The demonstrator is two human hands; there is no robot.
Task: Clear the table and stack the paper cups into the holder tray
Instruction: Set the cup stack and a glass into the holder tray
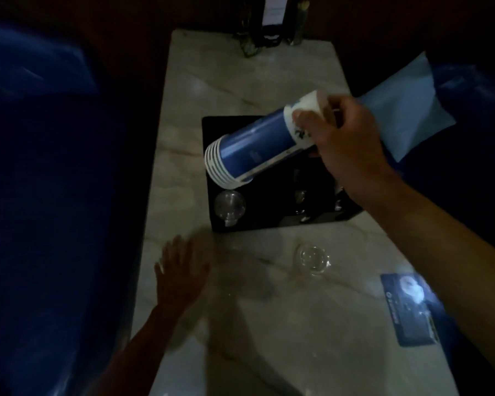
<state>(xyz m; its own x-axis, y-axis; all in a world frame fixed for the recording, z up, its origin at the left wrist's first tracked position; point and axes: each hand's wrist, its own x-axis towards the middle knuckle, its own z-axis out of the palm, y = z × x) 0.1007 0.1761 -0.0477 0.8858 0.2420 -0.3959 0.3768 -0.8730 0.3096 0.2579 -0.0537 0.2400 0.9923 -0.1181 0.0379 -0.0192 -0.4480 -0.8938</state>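
A stack of paper cups (257, 141) is being held above the black holder tray (272, 212), tilted nearly onto its side. Its long axis is running from the tray's left edge up toward the table's right edge, with the rims pointing down and left and the cup bottoms pointing up and right. The bottom end is being gripped by the right hand (346, 144), whose fingers are being curled around it. The outer cup is being shown as blue along most of its length, with a white band bearing dark marks near the bottom and several white rims layered at the open end.

Inside the tray, a clear glass (229, 206) is being kept in the near left corner; other small items further right are too dark to identify. A second clear glass (312, 260) is being left on the marble table (269, 324), just beyond the tray's near edge. The left hand (180, 272) is being held spread, palm down, near the table's left edge; contact cannot be told. A blue card (412, 310) is lying at the right edge.
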